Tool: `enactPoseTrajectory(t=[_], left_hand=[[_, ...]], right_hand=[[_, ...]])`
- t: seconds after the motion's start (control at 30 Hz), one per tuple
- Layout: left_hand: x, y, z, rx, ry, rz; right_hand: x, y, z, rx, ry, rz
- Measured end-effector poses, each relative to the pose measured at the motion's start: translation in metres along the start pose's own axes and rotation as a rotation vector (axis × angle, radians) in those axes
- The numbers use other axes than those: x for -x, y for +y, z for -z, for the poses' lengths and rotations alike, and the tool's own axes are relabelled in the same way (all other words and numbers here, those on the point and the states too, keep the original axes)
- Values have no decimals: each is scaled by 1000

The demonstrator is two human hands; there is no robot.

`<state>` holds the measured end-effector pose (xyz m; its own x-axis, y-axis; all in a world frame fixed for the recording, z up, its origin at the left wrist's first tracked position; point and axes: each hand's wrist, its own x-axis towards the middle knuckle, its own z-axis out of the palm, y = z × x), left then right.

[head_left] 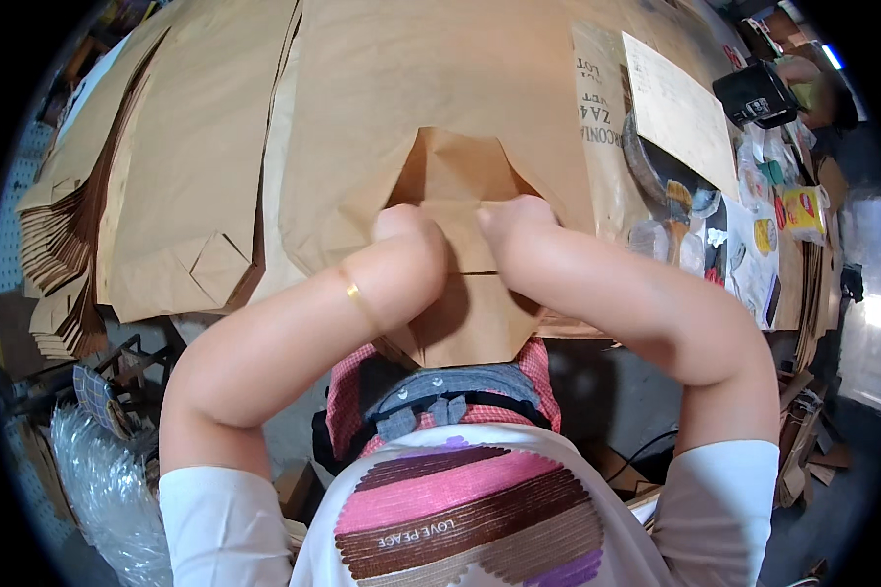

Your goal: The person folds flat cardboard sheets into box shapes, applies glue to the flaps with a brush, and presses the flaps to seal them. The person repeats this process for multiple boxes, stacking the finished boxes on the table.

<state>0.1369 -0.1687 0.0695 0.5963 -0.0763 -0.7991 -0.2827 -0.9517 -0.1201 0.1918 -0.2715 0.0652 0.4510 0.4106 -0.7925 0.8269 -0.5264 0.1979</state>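
Observation:
A brown paper bag (457, 338) lies in front of me at the table's near edge. Its folded end is spread into an angular opening, and its lower part hangs toward my lap. My left hand (401, 225) is bent inward at the opening's left side, with its fingers hidden by the hand and the paper. Opposite it, my right hand (519, 217) is curled on the bag's right side, its fingers partly visible and closed against the paper. Between the hands runs a creased flap (460, 240). A gold-coloured band (352, 292) circles my left forearm.
Large brown paper sheets (401, 68) cover the table. At left lie a folded bag stack (186, 196) and fanned bags (59, 230). To the right are a white sheet (680, 108), a brush (677, 201), a black box (756, 95) and a yellow packet (805, 213). Clear plastic (108, 499) sits lower left.

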Motion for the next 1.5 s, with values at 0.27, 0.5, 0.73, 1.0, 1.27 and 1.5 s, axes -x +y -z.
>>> enactPoseTrajectory(t=[0.27,0.5,0.73,1.0,1.27,1.5], left_hand=[[33,-62,-61,364,490,272],[26,-84,-66,1224,524,-16],[31,-100,-56,833,505,-257],[-4,-62,-62,895,788,51],[39,-54,-32,667,505,-18],[45,-46,-39,521,577,63]], right_hand=[[25,42,-45,-337,358,-126],[39,63,-60,-476,535,613],[6,57,-47,-616,755,314],[31,55,-69,-484,1199,190],[121,159,-209,-112,924,-202],[89,207,-164,-1094,1455,-309]])
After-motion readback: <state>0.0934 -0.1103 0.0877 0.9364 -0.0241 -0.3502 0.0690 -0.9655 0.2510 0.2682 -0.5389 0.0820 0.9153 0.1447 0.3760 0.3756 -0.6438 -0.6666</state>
